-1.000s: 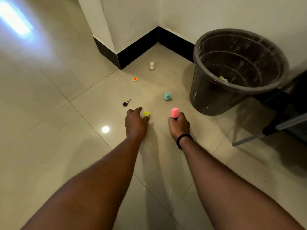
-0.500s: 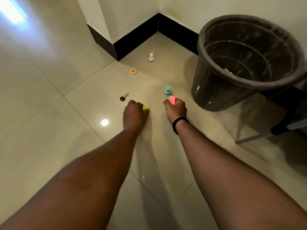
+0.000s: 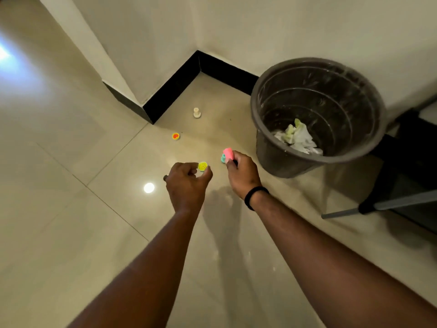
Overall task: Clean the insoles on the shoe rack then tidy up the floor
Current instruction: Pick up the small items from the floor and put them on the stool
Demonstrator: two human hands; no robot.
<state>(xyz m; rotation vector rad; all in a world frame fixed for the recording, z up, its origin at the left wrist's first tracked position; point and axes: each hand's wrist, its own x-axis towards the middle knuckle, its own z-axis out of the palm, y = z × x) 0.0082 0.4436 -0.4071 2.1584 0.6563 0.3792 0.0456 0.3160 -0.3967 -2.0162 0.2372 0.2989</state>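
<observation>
**Operator:** Head view has me looking down at the tiled floor (image 3: 71, 233) where it runs into the wall corner. My left hand (image 3: 186, 183) pinches a small yellow-green disc (image 3: 203, 166) between thumb and fingertips, raised off the floor. My right hand (image 3: 241, 174) is curled round a pink piece (image 3: 228, 153), held up by its top end.

**Partner:** Why both lifted like that?

**Operator:** My guess is one item per hand, so both go into the bin (image 3: 260, 143) in a single trip. It stands just beside my right hand, against the wall, with crumpled paper (image 3: 298, 138) in the bottom.

**Partner:** What's left on the floor?

**Operator:** A teal piece (image 3: 222, 159) just behind the pink one, mostly hidden by it; a yellow disc with a red centre (image 3: 175, 136) further toward the corner; a cream peg (image 3: 196, 112) standing upright close to the black skirting (image 3: 172, 91). Something dark (image 3: 165, 178) peeks out at my left knuckles; I cannot tell what it is.

**Partner:** The insoles?

**Operator:** Not in sight. Only a dark frame (image 3: 378, 204) shows at the right edge, possibly the shoe rack. I judge we are in the floor-tidying part.
</observation>
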